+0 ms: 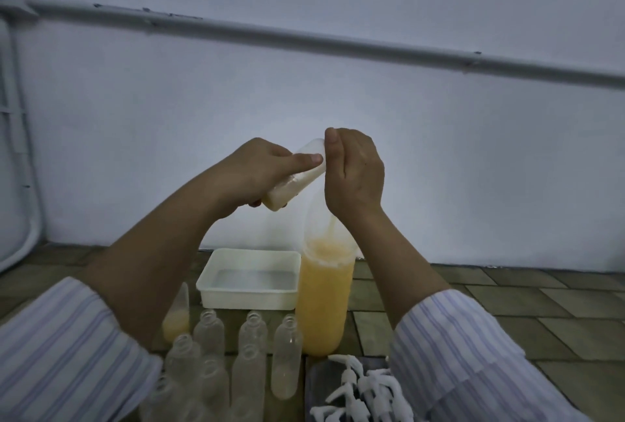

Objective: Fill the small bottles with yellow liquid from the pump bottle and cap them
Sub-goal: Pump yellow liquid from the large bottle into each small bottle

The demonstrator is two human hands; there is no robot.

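- small bottle [293, 181] is up in the air, tilted, some yellow liquid in its low end — left hand [257, 174] curled round it
- right hand [355, 171] at its mouth, fingers curled; what they hold is hidden
- big yellow bottle [323, 303] stands on the floor below, beside a white tray [250, 296]
- empty bottles [233, 354] and white pump caps [358, 391] at the near edge

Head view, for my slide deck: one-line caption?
Left hand tilts a small bottle toward the right hand, above the large yellow-liquid bottle.

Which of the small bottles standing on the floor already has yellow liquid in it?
The small clear bottle with yellow liquid at the far left, beside the left forearm. The other small clear plastic bottles look empty.
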